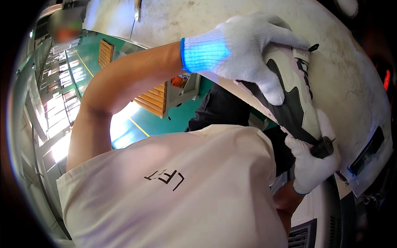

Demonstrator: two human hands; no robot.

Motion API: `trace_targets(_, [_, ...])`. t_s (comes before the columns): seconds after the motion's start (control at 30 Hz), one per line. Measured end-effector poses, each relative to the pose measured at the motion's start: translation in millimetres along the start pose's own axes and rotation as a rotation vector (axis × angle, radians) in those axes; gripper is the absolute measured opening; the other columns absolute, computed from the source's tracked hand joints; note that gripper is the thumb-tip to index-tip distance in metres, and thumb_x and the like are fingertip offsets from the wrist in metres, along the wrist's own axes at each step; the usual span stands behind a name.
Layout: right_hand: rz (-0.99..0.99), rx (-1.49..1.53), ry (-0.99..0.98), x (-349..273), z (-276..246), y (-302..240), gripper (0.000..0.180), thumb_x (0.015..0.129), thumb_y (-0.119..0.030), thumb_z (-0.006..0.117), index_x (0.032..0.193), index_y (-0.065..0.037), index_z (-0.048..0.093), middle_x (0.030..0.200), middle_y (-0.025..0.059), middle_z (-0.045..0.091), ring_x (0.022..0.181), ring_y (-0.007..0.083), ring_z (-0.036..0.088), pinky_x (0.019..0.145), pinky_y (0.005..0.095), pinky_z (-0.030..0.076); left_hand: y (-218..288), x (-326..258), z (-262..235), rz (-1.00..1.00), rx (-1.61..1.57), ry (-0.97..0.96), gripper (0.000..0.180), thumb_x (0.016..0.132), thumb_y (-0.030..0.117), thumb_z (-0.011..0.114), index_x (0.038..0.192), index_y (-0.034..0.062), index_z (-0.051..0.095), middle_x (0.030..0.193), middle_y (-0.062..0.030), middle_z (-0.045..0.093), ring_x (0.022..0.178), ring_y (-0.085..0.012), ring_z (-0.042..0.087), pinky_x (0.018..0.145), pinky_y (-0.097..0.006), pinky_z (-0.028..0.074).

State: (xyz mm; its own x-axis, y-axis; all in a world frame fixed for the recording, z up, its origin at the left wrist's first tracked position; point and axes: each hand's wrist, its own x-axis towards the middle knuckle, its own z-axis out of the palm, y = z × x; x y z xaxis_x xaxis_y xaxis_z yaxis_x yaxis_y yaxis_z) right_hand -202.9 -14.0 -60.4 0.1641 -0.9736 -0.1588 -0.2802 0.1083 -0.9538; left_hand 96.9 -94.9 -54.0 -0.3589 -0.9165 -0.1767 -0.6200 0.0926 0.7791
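A grey and white sneaker (289, 99) with dark laces lies at a slant along the table's near edge. My left hand (252, 49), in a white knit glove with a blue cuff, holds the shoe from above. Its thumb presses on the dark grey side panel and its fingers reach over toward the laces. At the shoe's lower end is my gloved right hand (312, 163), closed around a short dark cylindrical handle (322, 148) with a thin point on its end. The glove and the shoe hide the rest of that tool.
The pale, stained worktable (343, 82) curves around the shoe. A dark flat object (367, 151) lies at its right side, and a brush-like tool (137, 10) at the far left. Slatted wooden pallets (151, 99) stand on the green floor (89, 53). A white machine with vents (304, 237) is at lower right.
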Motion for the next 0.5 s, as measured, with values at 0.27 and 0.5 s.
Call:
trace_targets(0.27, [0.055, -0.035, -0.050, 18.3, -25.4, 15.9, 0.078, 0.075, 0.000, 0.091, 0.147, 0.014, 0.064, 0.140, 0.0200, 0.072, 0.117, 0.0243, 0.074, 0.104, 0.0373, 0.060, -40.2, 33.5, 2.1, 0.031, 0.007, 0.265, 0.051, 0.093, 0.050, 0.083, 0.133, 0.0169, 0.083, 0.106, -0.0098, 0.084, 0.100, -0.0303, 0.081, 0.096, -0.042, 0.064])
trace_targets(0.5, [0.011, 0.522, 0.081, 40.9, -49.6, 83.1, 0.071, 0.105, -0.033, 0.070, 0.161, 0.006, 0.051, 0.154, 0.0283, 0.065, 0.063, 0.0104, 0.061, 0.050, 0.0264, 0.046, 21.1, 11.2, 11.8, 0.206, -0.080, 0.127, 0.092, 0.079, 0.053, 0.096, 0.154, 0.0109, 0.063, 0.128, -0.0172, 0.079, 0.131, -0.0361, 0.073, 0.111, -0.046, 0.059])
